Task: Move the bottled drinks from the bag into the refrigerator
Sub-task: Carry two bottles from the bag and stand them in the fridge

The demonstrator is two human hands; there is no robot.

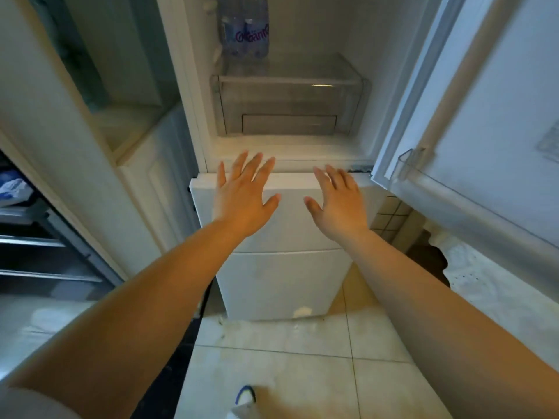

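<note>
The person stood before a white refrigerator (284, 213) whose upper door (484, 122) was swung wide to the right, while the lower compartment doors stayed closed. Both arms reached forward with palms facing down. The left hand (242, 198) was released, its fingers straight and spread, holding nothing, and it hovered in front of the top edge of the closed lower door; whether it touched that edge could not be told. The right hand (340, 204) was likewise released and empty, fingers extended and slightly fanned, level with the left and just beside it. Inside the open upper compartment, a pack of clear bottled drinks (245, 34) with purple lettering on the wrap stood on the shelf above a transparent crisper drawer (290, 104), toward the left side of the compartment. A clear door bin (414, 164) ran along the inside of the open door. Pale floor tiles (272, 373) lay below, and the toe of a white and blue shoe (245, 397) showed at the bottom edge. Dark shelves (36, 237) sat at the far left.
</note>
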